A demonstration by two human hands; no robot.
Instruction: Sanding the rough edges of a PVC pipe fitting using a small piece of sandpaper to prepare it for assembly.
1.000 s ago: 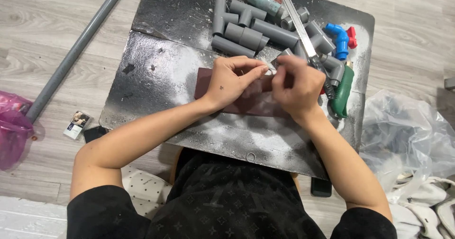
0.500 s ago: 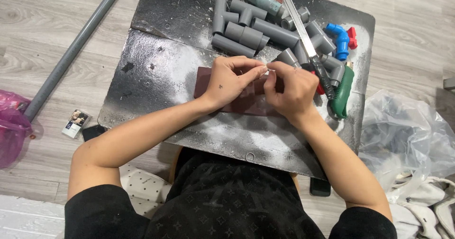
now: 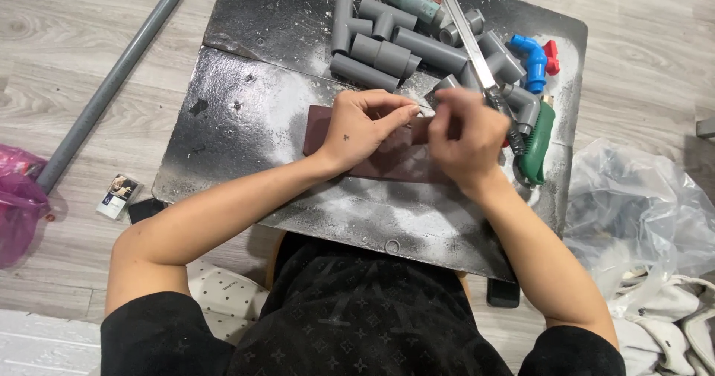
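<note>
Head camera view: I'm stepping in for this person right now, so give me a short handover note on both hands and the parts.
Left hand: fingertips pinched on something small at the middle of the board; too small to identify.
Right hand: blurred, fingers meeting the left hand's at the same spot.
Both work above a dark red-brown flat slab lying on the black dusty board.
Grey plastic pipe pieces and fittings are piled at the far edge, with a blue elbow fitting and a green-handled saw to the right.
Done: pipe cut into pieces, judging by the dust. Left: the pieces lie loose.
</note>
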